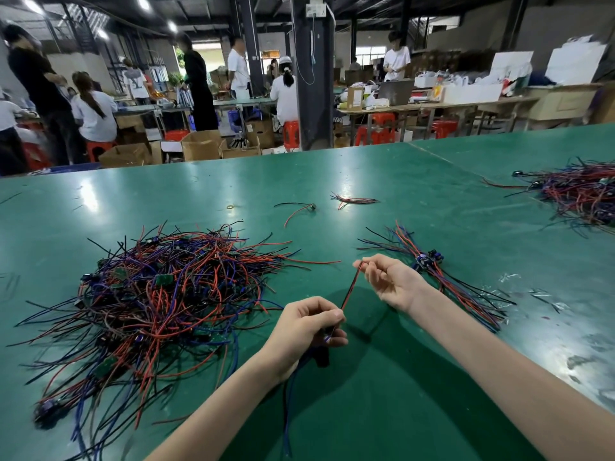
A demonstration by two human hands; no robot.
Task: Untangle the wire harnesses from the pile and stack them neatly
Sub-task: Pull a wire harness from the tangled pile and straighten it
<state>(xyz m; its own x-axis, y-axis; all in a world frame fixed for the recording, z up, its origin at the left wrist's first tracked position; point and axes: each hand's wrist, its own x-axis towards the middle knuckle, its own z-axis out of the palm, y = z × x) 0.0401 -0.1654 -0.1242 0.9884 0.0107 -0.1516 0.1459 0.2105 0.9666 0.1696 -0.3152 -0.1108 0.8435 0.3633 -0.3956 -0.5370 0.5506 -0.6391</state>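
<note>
1. Both bare forearms reach in from the bottom edge. The left hand [306,324] sits closest, its fingers [334,316] curled round a wire harness [351,287]. Thumb and forefinger pinch the red and black leads, while blue leads hang down toward the camera.
2. Beneath everything spreads the green table [382,181].
3. Largest on it is the tangled pile [159,294] of red, black and blue harnesses with small green boards, lying left of the left hand.
4. At the far right edge, a second heap [579,194] lies well apart from both hands.
5. Just beyond the right wrist is the stack [442,277], with leads roughly parallel and dark connectors grouped near its middle.
6. The right hand [391,282] pinches the far end of the held leads between thumb and forefinger, its other fingers loosely spread. The leads run straight between the two hands, above the table.
7. Farther back lie a small bundle [354,199], one loose harness [299,209] and a tiny yellowish ring [230,206].
</note>
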